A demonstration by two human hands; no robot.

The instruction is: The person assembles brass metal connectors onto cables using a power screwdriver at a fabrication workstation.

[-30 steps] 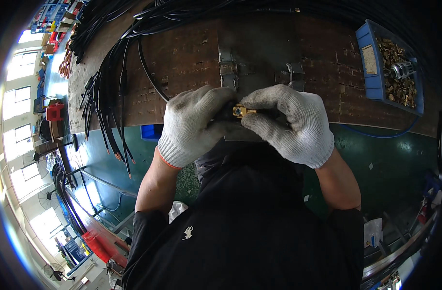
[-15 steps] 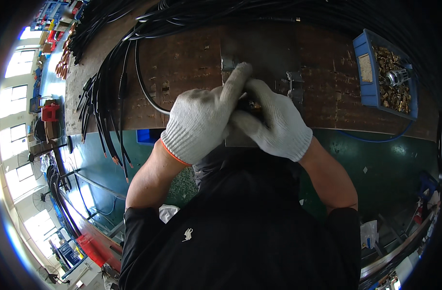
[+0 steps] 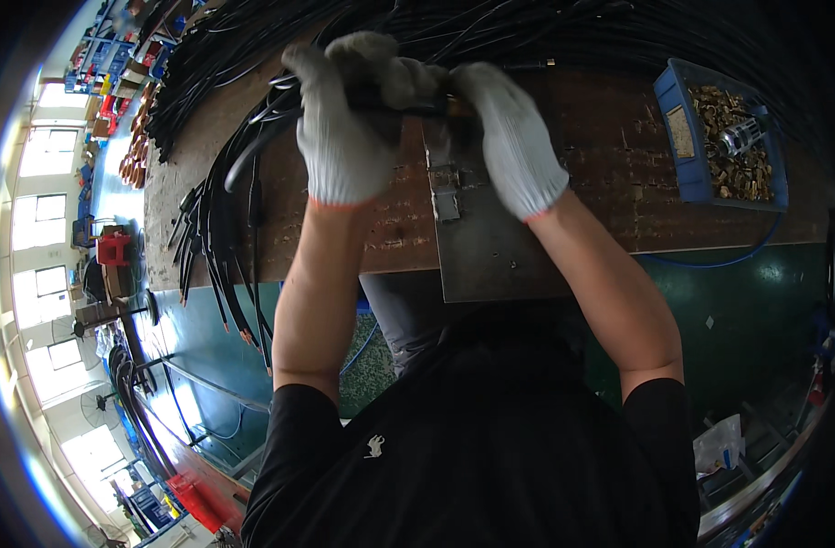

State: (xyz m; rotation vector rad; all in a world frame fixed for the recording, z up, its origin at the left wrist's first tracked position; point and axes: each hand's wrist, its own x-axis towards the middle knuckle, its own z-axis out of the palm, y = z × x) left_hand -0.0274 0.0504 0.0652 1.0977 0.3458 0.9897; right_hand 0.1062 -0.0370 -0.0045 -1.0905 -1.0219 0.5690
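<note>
Black cables (image 3: 218, 80) drape a scuffed workbench (image 3: 609, 164) above green flooring (image 3: 755, 301).

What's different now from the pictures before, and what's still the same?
The left hand and right hand moved forward, away from the body, toward the big bundle of black cables. A black cable piece is between them; blur hides whether either let go. More of the grey metal plate shows. The blue bin stayed on the bench.
</note>
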